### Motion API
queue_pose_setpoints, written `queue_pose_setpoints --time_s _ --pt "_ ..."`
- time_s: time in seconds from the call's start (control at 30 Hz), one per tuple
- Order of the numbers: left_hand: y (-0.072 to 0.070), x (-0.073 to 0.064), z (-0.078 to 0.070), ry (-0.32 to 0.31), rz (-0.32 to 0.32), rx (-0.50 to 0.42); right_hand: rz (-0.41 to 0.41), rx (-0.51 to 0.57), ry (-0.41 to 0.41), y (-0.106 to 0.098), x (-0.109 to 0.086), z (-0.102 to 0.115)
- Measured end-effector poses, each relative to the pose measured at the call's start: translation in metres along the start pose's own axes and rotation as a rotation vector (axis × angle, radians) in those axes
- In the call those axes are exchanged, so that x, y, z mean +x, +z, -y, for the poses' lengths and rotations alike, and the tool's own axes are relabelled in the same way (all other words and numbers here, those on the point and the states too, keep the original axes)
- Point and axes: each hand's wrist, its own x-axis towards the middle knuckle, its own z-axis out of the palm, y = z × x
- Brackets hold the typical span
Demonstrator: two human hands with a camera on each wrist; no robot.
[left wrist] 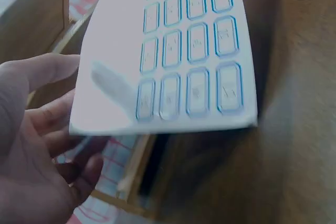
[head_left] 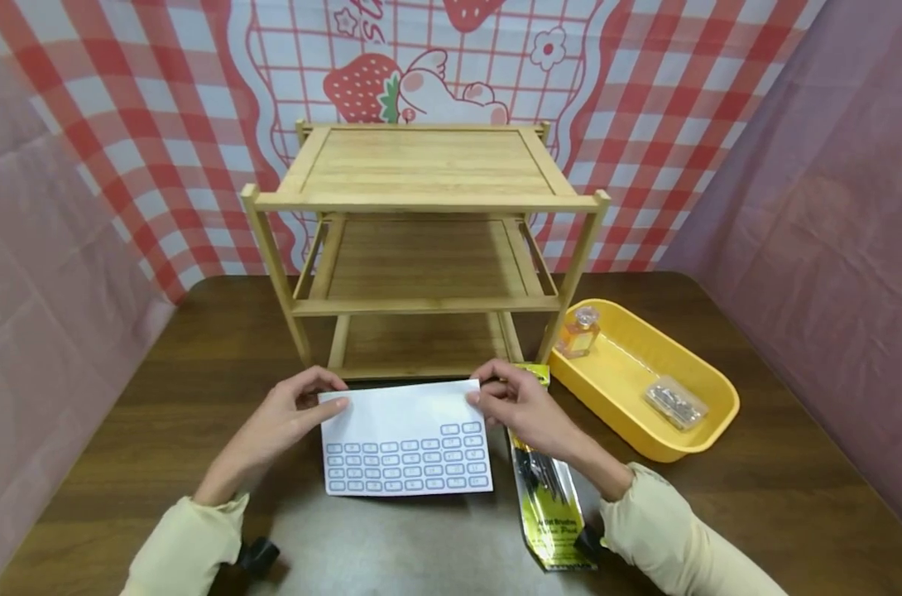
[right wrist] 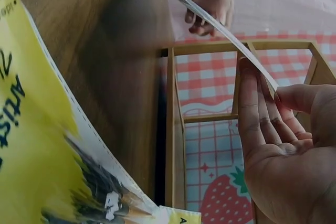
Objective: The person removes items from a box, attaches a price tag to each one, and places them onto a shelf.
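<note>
A white sheet of sticker labels [head_left: 406,414], printed with rows of blue-bordered boxes, is held up in front of the wooden shelf. At its upper left corner my left hand [head_left: 290,418] pinches it, thumb in front and fingers behind. The upper right corner is pinched by my right hand [head_left: 529,414] between thumb and fingers. In the left wrist view the sheet [left wrist: 194,40] shows its boxes, with faint marks too blurred to read. The right wrist view catches the sheet [right wrist: 210,19] nearly edge-on, raised off the tabletop.
A three-tier wooden shelf [head_left: 429,203] stands behind the hands. A yellow-green packet of artist brushes [head_left: 548,513] lies under the right forearm. To the right, a yellow basin [head_left: 700,377] contains a perfume bottle [head_left: 580,333] and a small clear box [head_left: 676,402] of metallic pieces.
</note>
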Motion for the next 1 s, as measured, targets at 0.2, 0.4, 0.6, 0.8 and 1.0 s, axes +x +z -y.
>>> queue_pose_setpoints --time_s 0.2,0.4,0.6,0.8,1.0 --pt "0.012 0.009 -0.019 0.093 0.061 0.221 -0.04 0.079 -0.025 0.01 -0.002 -0.002" --pt "0.031 0.016 -0.035 0.236 0.031 0.302 -0.095 0.119 -0.049 0.019 -0.001 -0.002" --pt "0.049 0.023 -0.045 0.295 0.069 0.143 -0.129 0.12 -0.076 0.026 -0.001 0.003" --pt "0.066 0.025 -0.05 0.288 0.066 0.029 -0.161 0.134 -0.107 0.033 -0.001 0.004" --pt "0.07 0.025 -0.051 0.257 0.104 -0.035 -0.163 0.066 -0.145 0.035 -0.004 0.003"
